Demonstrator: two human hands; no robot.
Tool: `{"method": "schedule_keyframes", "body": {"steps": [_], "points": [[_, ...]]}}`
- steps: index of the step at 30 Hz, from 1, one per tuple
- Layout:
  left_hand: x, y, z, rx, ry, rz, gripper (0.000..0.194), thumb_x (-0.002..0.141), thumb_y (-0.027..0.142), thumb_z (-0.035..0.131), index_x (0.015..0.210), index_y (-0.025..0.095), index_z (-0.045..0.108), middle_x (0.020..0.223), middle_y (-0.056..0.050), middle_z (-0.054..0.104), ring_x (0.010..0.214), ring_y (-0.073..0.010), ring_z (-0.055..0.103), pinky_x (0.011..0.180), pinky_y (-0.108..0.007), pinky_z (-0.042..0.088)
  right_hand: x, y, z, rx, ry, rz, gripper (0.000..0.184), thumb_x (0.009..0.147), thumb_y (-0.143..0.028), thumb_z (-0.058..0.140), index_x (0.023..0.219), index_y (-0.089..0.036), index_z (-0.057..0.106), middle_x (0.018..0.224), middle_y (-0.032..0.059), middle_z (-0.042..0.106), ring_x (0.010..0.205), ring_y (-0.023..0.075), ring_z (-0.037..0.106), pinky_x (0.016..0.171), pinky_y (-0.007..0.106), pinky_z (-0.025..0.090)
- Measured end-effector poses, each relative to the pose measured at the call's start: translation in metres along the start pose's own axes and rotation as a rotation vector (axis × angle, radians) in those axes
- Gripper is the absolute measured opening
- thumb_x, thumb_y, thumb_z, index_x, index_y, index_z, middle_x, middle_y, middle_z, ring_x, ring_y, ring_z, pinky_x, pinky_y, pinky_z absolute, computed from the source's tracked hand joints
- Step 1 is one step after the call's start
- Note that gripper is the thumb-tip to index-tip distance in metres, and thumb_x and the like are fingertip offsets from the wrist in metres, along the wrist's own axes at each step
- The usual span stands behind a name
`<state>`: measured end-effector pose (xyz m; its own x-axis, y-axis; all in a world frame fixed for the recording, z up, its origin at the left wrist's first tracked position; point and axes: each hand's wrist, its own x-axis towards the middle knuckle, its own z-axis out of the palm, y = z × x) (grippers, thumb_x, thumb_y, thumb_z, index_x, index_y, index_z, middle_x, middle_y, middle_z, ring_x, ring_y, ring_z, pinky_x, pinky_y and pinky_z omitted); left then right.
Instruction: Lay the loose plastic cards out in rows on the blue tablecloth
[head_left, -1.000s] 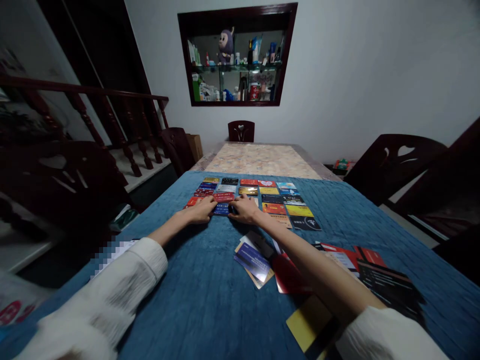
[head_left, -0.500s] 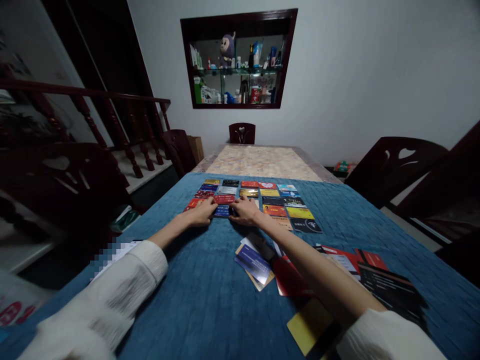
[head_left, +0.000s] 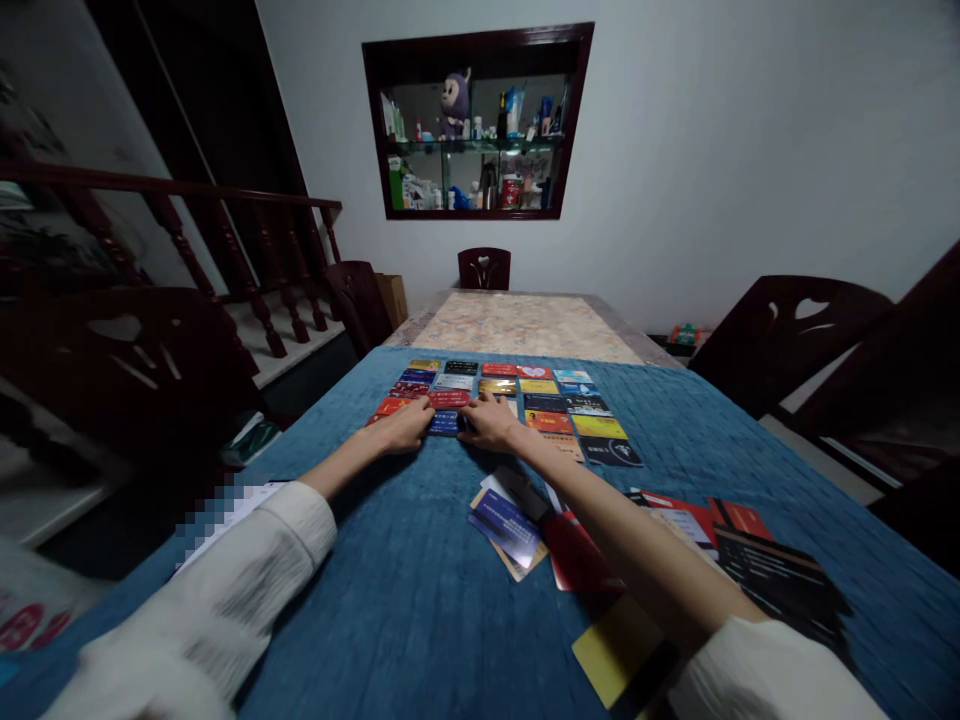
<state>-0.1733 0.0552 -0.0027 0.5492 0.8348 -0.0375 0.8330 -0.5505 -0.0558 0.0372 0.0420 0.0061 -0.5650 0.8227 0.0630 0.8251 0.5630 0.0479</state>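
Rows of bank-style cards lie on a blue cloth, and a blue card sits at the near edge of the group, between my hands. My left hand is closed at the left edge of that card, fingers bent. On the card's right edge my right hand rests with curled fingers, its thumb low. Just beyond is a red card, close to both hands' fingertips. An orange-red card shows partly behind my left hand. The undersides of my fingers are hidden.
Loose overlapping cards lie nearer me: a purple-blue card, a red card, a yellow card and dark cards at right. A pale flat item is by my left sleeve. Chairs flank the table.
Both hands stay in nearly the same place around the blue card. The view has shifted very slightly; no card has visibly changed position.
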Motion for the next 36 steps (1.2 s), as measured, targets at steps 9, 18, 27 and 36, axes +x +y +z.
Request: {"method": "schedule_keyframes", "body": {"steps": [9,18,27,36], "points": [[-0.011,0.011,-0.018,0.024,0.013,-0.043,0.027,0.08,0.014,0.057,0.107,0.018,0.06,0.116,-0.012,0.054,0.106,-0.027,0.057,0.09,-0.038,0.048,-0.009,0.003,-0.006,-0.021,0.046,-0.009,0.047,0.091,-0.047,0.056,0.133,-0.027,0.056,0.135,0.0117,0.058,0.125,0.0335,0.042,0.095,0.048,0.039],[-0.015,0.044,-0.035,-0.007,0.059,0.047,0.026,0.081,0.012,0.056,0.106,0.017,0.062,0.118,-0.012,0.056,0.112,-0.0284,0.055,0.093,-0.039,0.046,-0.044,0.012,-0.015,-0.038,0.078,0.012,0.033,0.094,-0.038,0.05,0.119,-0.023,0.066,0.125,0.0123,0.063,0.121,0.0328,0.042,0.092,0.045,0.035],[-0.028,0.102,-0.043,-0.087,0.038,0.23,0.027,0.081,0.015,0.062,0.108,0.018,0.063,0.124,-0.011,0.056,0.113,-0.028,0.055,0.095,-0.039,0.045,-0.097,0.019,-0.018,-0.017,0.102,0.042,0.03,0.095,-0.035,0.052,0.118,-0.023,0.066,0.126,0.0111,0.063,0.12,0.0315,0.042,0.091,0.043,0.033],[-0.045,0.138,-0.045,-0.094,-0.073,0.371,0.029,0.079,0.019,0.067,0.108,0.021,0.063,0.119,-0.009,0.057,0.109,-0.0274,0.055,0.092,-0.039,0.044,-0.152,0.013,-0.01,0.041,0.154,0.002,0.029,0.094,-0.038,0.053,0.116,-0.026,0.067,0.12,0.01,0.065,0.119,0.0307,0.043,0.095,0.046,0.03]]}}
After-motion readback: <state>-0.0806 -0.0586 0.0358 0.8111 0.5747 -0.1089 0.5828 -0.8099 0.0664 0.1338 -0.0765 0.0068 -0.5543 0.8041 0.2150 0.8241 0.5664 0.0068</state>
